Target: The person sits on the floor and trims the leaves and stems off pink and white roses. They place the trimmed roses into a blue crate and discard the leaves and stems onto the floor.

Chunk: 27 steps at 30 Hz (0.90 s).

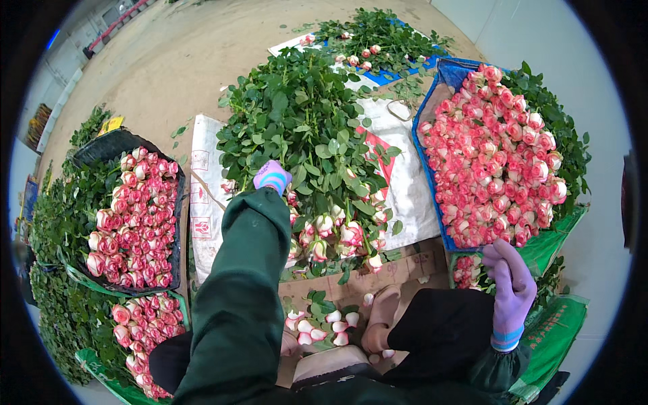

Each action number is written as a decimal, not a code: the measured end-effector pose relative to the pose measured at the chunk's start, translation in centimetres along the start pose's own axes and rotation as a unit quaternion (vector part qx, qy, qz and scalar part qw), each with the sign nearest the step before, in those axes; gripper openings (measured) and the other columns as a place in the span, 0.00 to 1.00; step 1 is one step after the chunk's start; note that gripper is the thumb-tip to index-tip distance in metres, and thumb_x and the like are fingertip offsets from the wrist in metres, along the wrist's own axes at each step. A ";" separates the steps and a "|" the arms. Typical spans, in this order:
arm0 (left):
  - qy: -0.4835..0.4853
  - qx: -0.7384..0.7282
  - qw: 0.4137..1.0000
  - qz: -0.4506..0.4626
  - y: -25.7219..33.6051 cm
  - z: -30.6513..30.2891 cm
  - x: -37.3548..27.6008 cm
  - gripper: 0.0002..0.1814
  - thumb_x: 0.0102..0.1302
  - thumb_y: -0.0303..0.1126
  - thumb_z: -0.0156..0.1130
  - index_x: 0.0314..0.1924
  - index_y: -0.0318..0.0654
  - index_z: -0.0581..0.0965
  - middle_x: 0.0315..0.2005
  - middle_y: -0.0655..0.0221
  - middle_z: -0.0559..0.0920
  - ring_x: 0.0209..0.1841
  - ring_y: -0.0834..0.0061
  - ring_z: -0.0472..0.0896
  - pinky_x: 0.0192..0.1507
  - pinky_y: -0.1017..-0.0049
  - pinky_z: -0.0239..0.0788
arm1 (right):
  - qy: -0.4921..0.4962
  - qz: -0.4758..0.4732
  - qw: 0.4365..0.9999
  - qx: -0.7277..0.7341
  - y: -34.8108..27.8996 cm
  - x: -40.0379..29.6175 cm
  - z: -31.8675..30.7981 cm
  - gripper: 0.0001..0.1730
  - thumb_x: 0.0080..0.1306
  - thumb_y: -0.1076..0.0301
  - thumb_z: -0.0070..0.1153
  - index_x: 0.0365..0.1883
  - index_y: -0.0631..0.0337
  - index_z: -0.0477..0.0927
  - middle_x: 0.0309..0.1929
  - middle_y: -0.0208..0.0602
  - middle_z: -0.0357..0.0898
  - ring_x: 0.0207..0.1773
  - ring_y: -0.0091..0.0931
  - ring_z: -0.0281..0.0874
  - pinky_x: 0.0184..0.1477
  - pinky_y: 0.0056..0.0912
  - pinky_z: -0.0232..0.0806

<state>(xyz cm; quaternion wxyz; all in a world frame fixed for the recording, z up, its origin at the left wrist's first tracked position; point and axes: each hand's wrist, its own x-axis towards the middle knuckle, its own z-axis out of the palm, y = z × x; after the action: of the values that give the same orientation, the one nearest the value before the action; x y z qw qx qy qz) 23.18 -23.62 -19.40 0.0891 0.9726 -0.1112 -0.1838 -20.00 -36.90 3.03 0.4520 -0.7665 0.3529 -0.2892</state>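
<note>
A large pile of leafy rose stems (304,116) lies in front of me, its pink-and-white blooms (349,233) pointing towards me. My left hand (273,177), in a lilac knit glove with blue stripes, reaches to the left side of the pile; its fingers are hidden, so its grip does not show. In a matching glove, my right hand (511,291) is raised at the right with fingers apart and slightly bent, nothing visible in it. Just beyond that hand is a blue-edged holder (440,223) packed with pink roses (491,162).
Black-lined roses (142,217) stand at the left above another green-wrapped bunch (149,319). White woven sacking (405,212) lies under the pile. More stems (379,40) rest on blue sheeting farther off. Loose petals (311,331) lie near my feet.
</note>
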 end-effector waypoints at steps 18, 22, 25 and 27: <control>-0.158 -0.755 0.599 0.213 -5.0 -10.1 -24.0 0.20 0.64 0.36 0.55 0.50 0.29 0.69 0.36 0.59 0.80 0.37 0.65 0.80 0.42 0.69 0.74 | -0.152 -0.069 0.985 0.036 -1.7 -0.3 3.1 0.16 0.64 0.73 0.50 0.50 0.68 0.73 0.42 0.37 0.79 0.42 0.20 0.76 0.46 0.21 0.67; -0.205 -0.764 0.586 0.176 -5.1 -5.3 -29.4 0.20 0.64 0.36 0.56 0.50 0.29 0.69 0.37 0.59 0.80 0.39 0.66 0.80 0.43 0.67 0.74 | -0.271 -0.135 0.953 0.006 -4.8 -0.2 9.2 0.21 0.63 0.59 0.51 0.49 0.65 0.74 0.41 0.45 0.79 0.45 0.28 0.77 0.48 0.29 0.67; -0.256 -0.761 0.561 0.199 -3.9 -2.4 -32.6 0.20 0.64 0.36 0.56 0.51 0.29 0.70 0.38 0.60 0.80 0.39 0.66 0.80 0.43 0.67 0.73 | -0.400 -0.147 0.904 -0.019 -4.4 0.9 12.6 0.25 0.61 0.51 0.53 0.45 0.66 0.74 0.37 0.46 0.79 0.40 0.29 0.77 0.43 0.32 0.66; -0.274 -0.740 0.578 0.210 -4.4 -1.0 -33.9 0.16 0.64 0.32 0.55 0.49 0.32 0.69 0.39 0.56 0.79 0.39 0.62 0.80 0.44 0.64 0.73 | -0.463 -0.073 0.881 0.063 -3.9 -0.2 14.7 0.26 0.60 0.50 0.55 0.43 0.66 0.75 0.33 0.44 0.78 0.35 0.28 0.75 0.39 0.32 0.66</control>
<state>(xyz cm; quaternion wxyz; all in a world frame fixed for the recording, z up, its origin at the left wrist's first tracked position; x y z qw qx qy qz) -6.43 -10.82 -7.99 0.7789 0.4226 -0.1570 -0.4359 -7.82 -28.24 0.33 0.5888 -0.8066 0.0270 0.0449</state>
